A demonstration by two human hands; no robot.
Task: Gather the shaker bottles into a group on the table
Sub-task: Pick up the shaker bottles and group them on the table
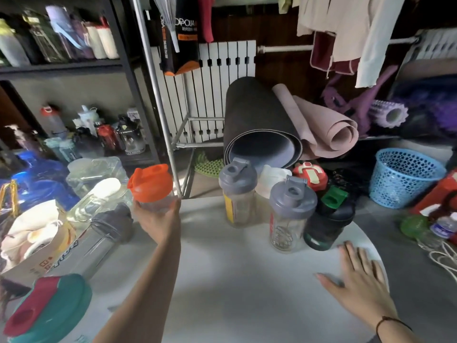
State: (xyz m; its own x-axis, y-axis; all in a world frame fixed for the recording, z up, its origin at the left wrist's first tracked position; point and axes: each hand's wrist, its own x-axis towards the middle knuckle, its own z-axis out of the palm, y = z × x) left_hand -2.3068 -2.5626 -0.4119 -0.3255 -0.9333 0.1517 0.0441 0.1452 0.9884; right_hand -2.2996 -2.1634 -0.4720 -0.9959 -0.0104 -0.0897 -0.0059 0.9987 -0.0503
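My left hand [158,222] grips a clear shaker bottle with an orange lid [150,184] at the far left of the round white table [222,280]. Three shaker bottles stand together at the table's far right: a grey-lidded one with a yellow label [238,191], a nearer grey-lidded clear one [291,214] and a dark one with a green cap [330,219]. My right hand [356,276] lies flat on the table, fingers spread, just in front of that group. A clear bottle with a grey lid [99,236] lies on its side at the left. A teal-and-red lidded bottle [47,310] stands near left.
A paper bag [32,246] and clear containers [96,174] crowd the table's left edge. Rolled yoga mats [267,125] lean behind the table. A blue basket [405,177], a green ball [414,225] and a small water bottle [445,226] sit on the floor at right. Shelves of bottles stand at left.
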